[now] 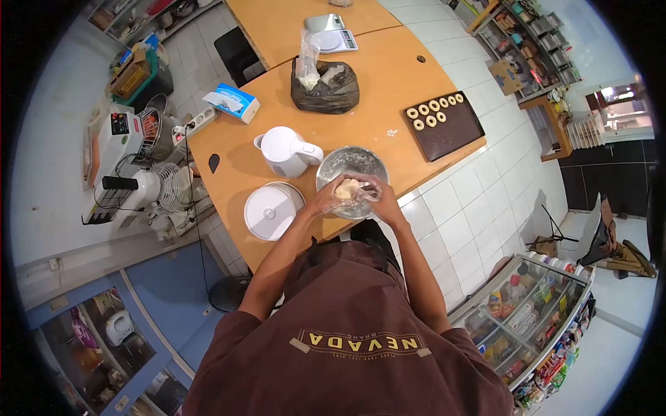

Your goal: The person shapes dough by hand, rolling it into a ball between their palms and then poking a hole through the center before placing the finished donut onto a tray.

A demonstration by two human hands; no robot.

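Wooden table (pixel 388 76) below, left hand (pixel 331 197) and right hand (pixel 381 195) clamp fingers around dough (pixel 348 188) over metal bowl (pixel 352 159).

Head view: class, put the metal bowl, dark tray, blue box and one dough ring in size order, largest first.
1. Metal bowl and dark tray: too alike to rank
2. Blue box
3. Dough ring

White tiled flr (pixel 444 239), pale walls (pixel 52 229); bright light at the opening (pixel 617 97), upper R. Glass display cab. (pixel 520 312) w/ packets, lower R; open shelving (pixel 527 52) upper R. Blue cupboard (pixel 163 277) w/ glazed doors, lower L.
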